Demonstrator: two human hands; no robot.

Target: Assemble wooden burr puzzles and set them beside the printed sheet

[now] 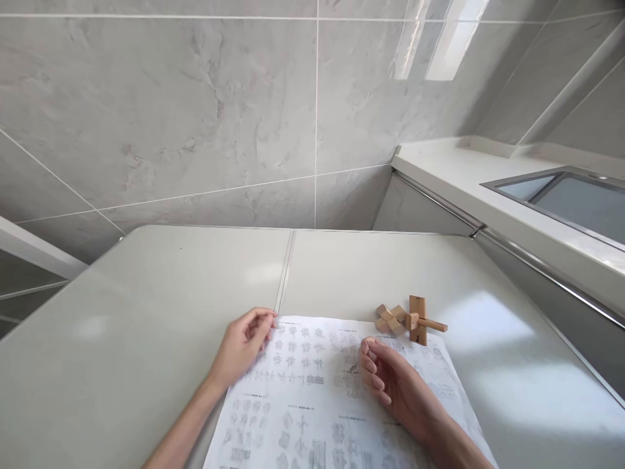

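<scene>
A printed instruction sheet (312, 397) with many small puzzle diagrams lies flat on the pale table (146, 306). My left hand (244, 345) rests on the sheet's upper left corner, fingers loosely curled and touching the paper's edge. My right hand (390, 381) lies on the sheet's right half, fingers bent inward, nothing in them. A wooden interlocking puzzle (409, 319) of several light-brown pieces sits at the sheet's upper right corner, just beyond my right fingertips and not touched.
The table has a seam (286, 270) down its middle and stands against a grey marble-tiled wall (195, 117). To the right runs a white counter (469, 176) with a recessed steel sink (571, 198) and a metal rail along its edge.
</scene>
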